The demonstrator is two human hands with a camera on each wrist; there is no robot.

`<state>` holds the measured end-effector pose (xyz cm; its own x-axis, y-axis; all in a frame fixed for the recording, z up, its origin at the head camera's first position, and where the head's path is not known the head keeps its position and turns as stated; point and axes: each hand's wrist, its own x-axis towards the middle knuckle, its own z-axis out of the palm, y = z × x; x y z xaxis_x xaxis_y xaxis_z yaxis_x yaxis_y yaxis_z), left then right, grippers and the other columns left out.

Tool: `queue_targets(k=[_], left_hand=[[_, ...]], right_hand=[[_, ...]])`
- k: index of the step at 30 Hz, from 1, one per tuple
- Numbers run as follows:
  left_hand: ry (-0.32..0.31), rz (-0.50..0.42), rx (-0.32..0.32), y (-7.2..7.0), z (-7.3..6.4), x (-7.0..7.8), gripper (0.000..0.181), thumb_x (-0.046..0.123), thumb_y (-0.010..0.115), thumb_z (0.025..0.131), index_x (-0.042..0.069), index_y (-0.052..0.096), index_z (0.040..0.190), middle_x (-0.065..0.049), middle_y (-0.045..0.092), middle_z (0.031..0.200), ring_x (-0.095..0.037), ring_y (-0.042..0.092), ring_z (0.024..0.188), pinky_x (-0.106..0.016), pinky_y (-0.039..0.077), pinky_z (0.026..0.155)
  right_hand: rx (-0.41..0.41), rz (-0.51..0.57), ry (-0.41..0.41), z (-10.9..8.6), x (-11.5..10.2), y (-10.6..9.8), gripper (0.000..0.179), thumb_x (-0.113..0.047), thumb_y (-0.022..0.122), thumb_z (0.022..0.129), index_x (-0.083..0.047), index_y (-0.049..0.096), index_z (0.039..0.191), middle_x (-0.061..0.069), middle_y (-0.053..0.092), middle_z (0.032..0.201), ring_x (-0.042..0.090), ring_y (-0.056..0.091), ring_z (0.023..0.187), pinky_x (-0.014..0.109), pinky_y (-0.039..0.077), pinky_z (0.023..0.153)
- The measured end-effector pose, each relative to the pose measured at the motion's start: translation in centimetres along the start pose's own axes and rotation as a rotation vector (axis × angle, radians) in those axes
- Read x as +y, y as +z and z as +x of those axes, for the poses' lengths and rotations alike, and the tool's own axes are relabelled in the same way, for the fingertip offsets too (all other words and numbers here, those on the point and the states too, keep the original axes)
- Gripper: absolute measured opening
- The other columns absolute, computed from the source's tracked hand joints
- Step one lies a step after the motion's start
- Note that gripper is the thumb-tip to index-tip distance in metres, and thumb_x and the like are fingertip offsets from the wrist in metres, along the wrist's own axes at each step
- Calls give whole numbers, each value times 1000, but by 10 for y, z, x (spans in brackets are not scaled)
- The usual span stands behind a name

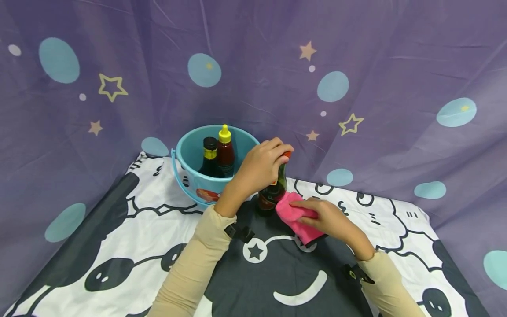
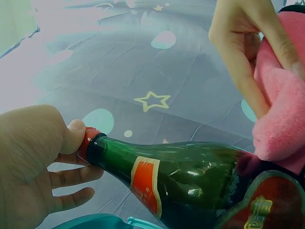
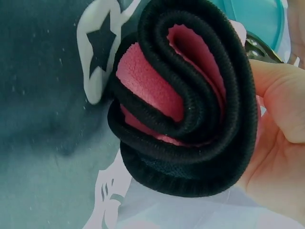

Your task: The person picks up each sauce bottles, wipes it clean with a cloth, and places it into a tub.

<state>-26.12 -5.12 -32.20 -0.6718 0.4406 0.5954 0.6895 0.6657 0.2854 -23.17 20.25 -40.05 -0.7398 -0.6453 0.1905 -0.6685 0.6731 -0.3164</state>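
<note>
A green glass bottle point(image 1: 280, 180) with a red cap and red labels stands beside the bucket. My left hand point(image 1: 261, 163) grips it by the cap, thumb and fingers around the top, as the left wrist view shows with the neck label point(image 2: 147, 183) uncovered. In my right hand point(image 1: 326, 216) is a folded pink cloth point(image 1: 295, 213) with black edging, pinched between thumb and fingers. The cloth lies against the lower side of the bottle. Up close in the right wrist view, its rolled black edge point(image 3: 190, 183) hides most of the bottle.
A light blue bucket point(image 1: 190, 136) with a handle stands left of the bottle. Inside it are a dark bottle with a black cap point(image 1: 210, 154) and a sauce bottle with a yellow nozzle point(image 1: 225, 154). Behind hangs a purple patterned curtain point(image 1: 261, 105); a cartoon-print cloth point(image 1: 158, 237) covers the surface.
</note>
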Motion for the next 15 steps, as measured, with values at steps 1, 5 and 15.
queue_targets(k=[1, 5, 15], left_hand=[[-2, 1, -1, 0, 0, 0, 27, 19, 55, 105, 11, 69, 127, -4, 64, 110, -22, 57, 92, -32, 52, 86], [1, -3, -4, 1, 0, 0, 27, 19, 56, 105, 11, 69, 126, -5, 64, 109, -21, 57, 92, -32, 51, 86], [-6, -1, -6, 0, 0, 0, 27, 19, 57, 104, 11, 68, 127, -5, 64, 110, -22, 57, 93, -32, 52, 87]], right_hand=[[4, 4, -1, -1, 1, -2, 47, -13, 83, 84, -16, 71, 129, 2, 75, 115, 13, 68, 94, 32, 54, 79], [48, -10, 3, -4, 3, -12, 49, -11, 83, 84, -14, 70, 131, 3, 75, 116, 16, 68, 96, 35, 55, 80], [367, 71, -16, 1, -1, -49, 55, -1, 85, 78, -9, 70, 130, 8, 74, 101, 8, 56, 83, 17, 48, 66]])
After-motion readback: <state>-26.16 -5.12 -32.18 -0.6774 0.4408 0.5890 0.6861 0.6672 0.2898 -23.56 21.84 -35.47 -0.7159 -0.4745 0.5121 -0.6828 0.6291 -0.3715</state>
